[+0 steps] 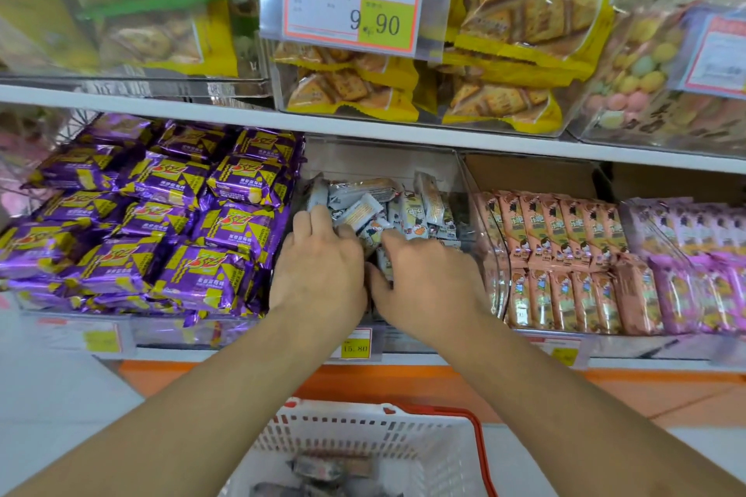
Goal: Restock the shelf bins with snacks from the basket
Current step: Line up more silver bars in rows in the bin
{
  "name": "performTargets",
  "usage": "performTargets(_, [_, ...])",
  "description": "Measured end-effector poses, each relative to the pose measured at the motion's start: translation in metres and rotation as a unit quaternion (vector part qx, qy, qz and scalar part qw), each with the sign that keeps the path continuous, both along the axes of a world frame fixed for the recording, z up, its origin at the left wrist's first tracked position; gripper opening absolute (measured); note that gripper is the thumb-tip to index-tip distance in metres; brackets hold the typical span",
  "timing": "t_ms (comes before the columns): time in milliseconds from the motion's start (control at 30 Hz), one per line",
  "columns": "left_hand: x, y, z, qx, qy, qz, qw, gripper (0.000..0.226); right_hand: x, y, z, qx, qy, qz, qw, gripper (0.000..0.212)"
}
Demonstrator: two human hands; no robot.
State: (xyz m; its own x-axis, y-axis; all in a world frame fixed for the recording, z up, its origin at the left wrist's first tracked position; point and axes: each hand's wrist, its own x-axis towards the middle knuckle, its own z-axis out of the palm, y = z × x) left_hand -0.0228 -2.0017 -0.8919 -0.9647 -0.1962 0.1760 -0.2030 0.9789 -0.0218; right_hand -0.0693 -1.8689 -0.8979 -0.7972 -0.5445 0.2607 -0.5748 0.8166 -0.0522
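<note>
Both hands are inside the clear bin (464, 190) in the middle of the lower shelf. The left hand (319, 266) is at about 9 o'clock in the bin. Its fingers are bent over the small white snack packs (403, 210), and the fingertips are tucked in among them, so I cannot tell if it is holding one. The right hand (424, 278) is just beside it, at about 5 o'clock from the pile. Its fingers are spread and lie on the packs near the front of the bin. The two hands almost touch.

The white snack packs sit in a loose heap in the back and middle of the bin, some standing up and some lying flat.

The white basket (363, 432) with a red handle is below the hands, at 6 o'clock. A few more packs (327, 472) lie in the bottom of it.

At 9 o'clock from the bin there is a big pile of purple and yellow packs (161, 222). At 3 o'clock there are neat rows of pink packs (565, 262). On the shelf above, at 12 o'clock, are yellow cracker bags (504, 52) and a price tag (351, 8) that says 9.90.
</note>
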Motion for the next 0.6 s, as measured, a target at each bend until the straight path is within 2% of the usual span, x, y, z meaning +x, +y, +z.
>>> performTargets(133, [0.009, -0.003, 0.007, -0.005, 0.025, -0.028, 0.999, 0.042, -0.001, 0.001, -0.002, -0.003, 0.007, -0.002, 1.0, 0.035])
performTargets(267, [0.015, -0.002, 0.007, 0.005, -0.026, -0.056, 0.998, 0.055, -0.007, 0.008, 0.006, -0.022, -0.105, 0.036, 0.994, 0.04])
performTargets(400, [0.018, -0.001, 0.002, 0.075, -0.036, -0.062, 0.995, 0.063, -0.012, 0.018, 0.006, -0.031, -0.182, 0.074, 0.98, 0.065])
performTargets(533, [0.023, -0.001, 0.002, 0.15, -0.04, -0.069, 0.986, 0.052, -0.01, 0.018, 0.004, -0.01, -0.152, 0.062, 0.986, 0.061])
performTargets(600, [0.028, -0.002, 0.004, 0.195, -0.029, -0.056, 0.979, 0.054, -0.008, 0.014, 0.009, -0.043, -0.159, 0.06, 0.985, 0.061])
